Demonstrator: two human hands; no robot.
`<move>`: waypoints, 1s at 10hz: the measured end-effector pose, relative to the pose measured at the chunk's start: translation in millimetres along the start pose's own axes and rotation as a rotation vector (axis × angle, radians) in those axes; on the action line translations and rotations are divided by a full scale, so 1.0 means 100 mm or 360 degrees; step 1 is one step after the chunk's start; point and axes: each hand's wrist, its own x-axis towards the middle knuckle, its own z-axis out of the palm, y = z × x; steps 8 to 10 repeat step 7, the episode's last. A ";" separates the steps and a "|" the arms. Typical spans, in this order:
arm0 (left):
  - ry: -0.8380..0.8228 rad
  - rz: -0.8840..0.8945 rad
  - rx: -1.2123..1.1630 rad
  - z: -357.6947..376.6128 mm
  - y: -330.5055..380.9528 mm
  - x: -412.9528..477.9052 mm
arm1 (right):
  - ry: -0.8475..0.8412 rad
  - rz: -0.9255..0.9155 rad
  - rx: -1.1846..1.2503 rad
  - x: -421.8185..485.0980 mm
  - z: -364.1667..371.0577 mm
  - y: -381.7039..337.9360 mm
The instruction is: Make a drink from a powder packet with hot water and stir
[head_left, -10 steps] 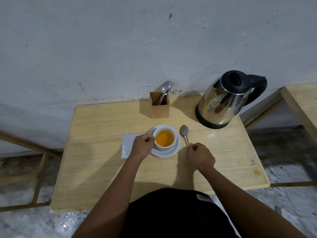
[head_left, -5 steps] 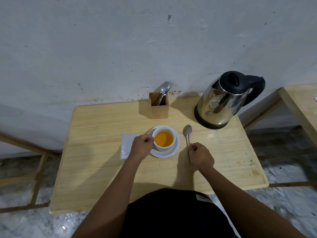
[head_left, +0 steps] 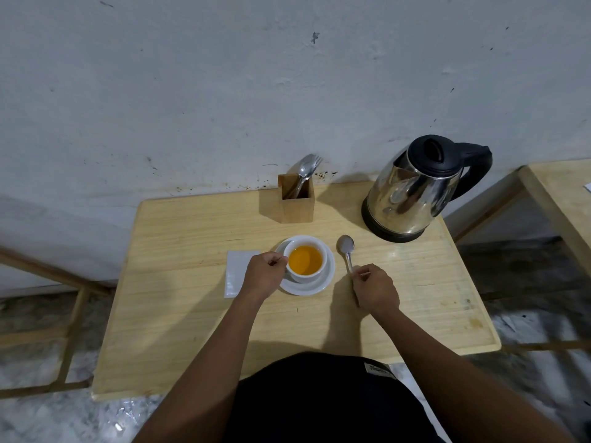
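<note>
A white cup (head_left: 307, 273) full of orange drink stands on a white saucer (head_left: 319, 286) in the middle of the wooden table (head_left: 179, 314). My left hand (head_left: 263, 276) is closed on the cup's left side, where the handle is hidden under my fingers. A metal spoon (head_left: 347, 249) lies flat on the table to the right of the saucer, bowl pointing away from me. My right hand (head_left: 374, 290) pinches its handle near the end. A white packet (head_left: 235, 273) lies flat left of the saucer, partly under my left wrist.
A steel electric kettle (head_left: 412, 193) with a black lid and handle stands at the back right. A wooden holder (head_left: 295, 203) with cutlery sits at the back centre against the wall. A second wooden table (head_left: 563, 193) is off to the right.
The spoon in my right hand has shifted a little to the right, away from the saucer, and settled flat on the table. My left hand stays on the cup.
</note>
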 end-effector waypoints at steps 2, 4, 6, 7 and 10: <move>-0.0012 -0.0015 0.0000 -0.01 0.01 -0.01 | -0.0029 -0.0023 -0.0061 -0.03 -0.03 0.00; -0.0053 -0.0026 0.0001 -0.04 0.03 0.01 | -0.0040 -0.0102 -0.0164 -0.02 -0.11 -0.12; -0.0129 0.0002 0.0073 -0.11 0.08 0.00 | -0.0106 -0.0367 -0.0042 0.07 -0.21 -0.29; -0.0069 0.0065 0.0088 -0.18 0.22 0.02 | -0.0105 -0.0449 0.0036 0.12 -0.27 -0.43; -0.0069 0.0065 0.0088 -0.18 0.22 0.02 | -0.0105 -0.0449 0.0036 0.12 -0.27 -0.43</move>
